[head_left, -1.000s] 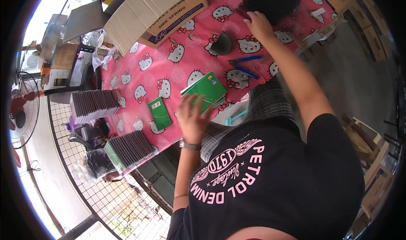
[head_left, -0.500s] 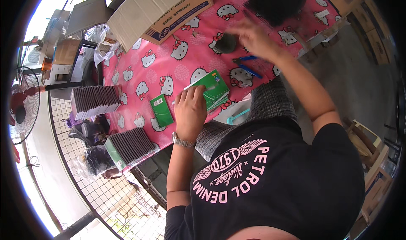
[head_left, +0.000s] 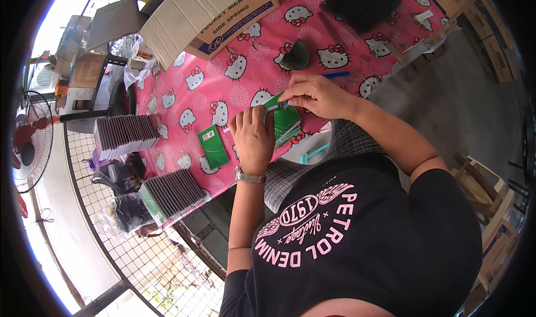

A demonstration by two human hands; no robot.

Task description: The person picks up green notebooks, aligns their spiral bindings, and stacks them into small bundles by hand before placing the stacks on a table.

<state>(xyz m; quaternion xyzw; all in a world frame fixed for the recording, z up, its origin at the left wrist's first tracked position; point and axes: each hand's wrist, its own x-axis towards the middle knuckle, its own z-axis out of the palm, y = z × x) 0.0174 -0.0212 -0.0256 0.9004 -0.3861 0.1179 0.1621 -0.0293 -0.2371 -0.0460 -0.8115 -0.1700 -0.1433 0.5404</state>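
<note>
My left hand is closed on a green notebook, its fingers bent over the near left side. The notebook is tilted up above a small stack of green spiral notebooks. At its right end my right hand is closed in a pinch. Something small and dark shows at those fingertips, too small to name. Behind the right hand a blue plier handle sticks out; the hand hides the rest of the pliers. Another green spiral notebook lies flat to the left of my left hand.
A dark grey cup-like container stands beyond my hands. A heap of black spiral coils and a loose coil lie farther back. Rows of notebooks stand left. A cardboard box sits at the back.
My right hand has come back from beside the grey container to the notebook. The notebook has been tilted up in my left hand. The plier handle's visible end sits slightly farther right.
</note>
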